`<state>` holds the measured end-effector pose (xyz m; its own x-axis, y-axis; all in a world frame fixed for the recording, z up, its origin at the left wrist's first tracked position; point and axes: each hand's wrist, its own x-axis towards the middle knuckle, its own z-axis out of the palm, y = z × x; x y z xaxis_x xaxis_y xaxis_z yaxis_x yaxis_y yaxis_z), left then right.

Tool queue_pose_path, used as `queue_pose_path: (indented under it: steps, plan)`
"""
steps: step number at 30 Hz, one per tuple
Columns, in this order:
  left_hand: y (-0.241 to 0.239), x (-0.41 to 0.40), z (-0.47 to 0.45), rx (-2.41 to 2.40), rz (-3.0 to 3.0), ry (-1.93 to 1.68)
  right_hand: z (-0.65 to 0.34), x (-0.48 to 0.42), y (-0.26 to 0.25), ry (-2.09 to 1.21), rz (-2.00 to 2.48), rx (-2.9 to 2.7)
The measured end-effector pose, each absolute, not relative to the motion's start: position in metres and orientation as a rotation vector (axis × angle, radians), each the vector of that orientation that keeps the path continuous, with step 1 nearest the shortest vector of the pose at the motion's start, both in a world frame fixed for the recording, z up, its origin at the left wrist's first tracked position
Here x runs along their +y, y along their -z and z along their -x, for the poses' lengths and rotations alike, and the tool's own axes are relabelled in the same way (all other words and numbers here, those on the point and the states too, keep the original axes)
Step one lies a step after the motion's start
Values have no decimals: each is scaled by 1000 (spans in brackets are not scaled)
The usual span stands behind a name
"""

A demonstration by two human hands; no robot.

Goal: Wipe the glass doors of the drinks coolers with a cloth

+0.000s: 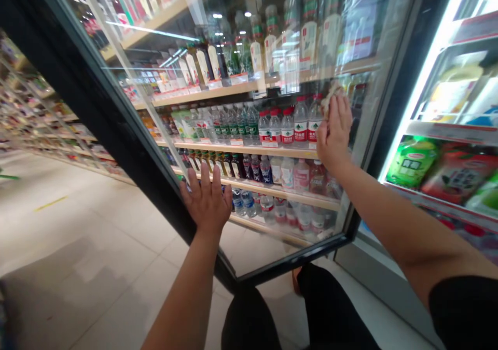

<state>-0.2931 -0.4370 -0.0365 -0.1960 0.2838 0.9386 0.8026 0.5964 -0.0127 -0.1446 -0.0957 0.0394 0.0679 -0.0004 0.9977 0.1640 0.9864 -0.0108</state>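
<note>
Black sleeve [467,311] closest, and the right hand [335,135] grips a probably light, soft cloth [329,99] beneath it, best held bunched, against the slick-looking glass door [288,263], left hand [209,199] spread open below-left.

The person's bare left hand [207,200] is held flat, fingers [205,180] spread upward — its forearm [187,282] rising from below. The bare right hand [336,132] is higher, fingers together — its arm [392,220] extending from a black sleeve [465,311].
</note>
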Motion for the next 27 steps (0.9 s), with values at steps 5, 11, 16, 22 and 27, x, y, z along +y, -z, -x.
queue_pose_path:
  steps: [5,11,16,22,27]
  plan:
    - [37,-437,294,-1626,887,498,130,-68,-30,98,185,-1524]
    - [37,-435,295,-1656,857,504,109,-51,-50,-131,450,-1524]
    - [34,-436,291,-1628,842,493,104,-28,-34,-146,464,-1449]
    - [10,-437,277,-1598,828,570,129,-17,-91,-61,344,-1415]
    - [0,-427,280,-1728,869,614,143,-125,-50,244,-72,-1766]
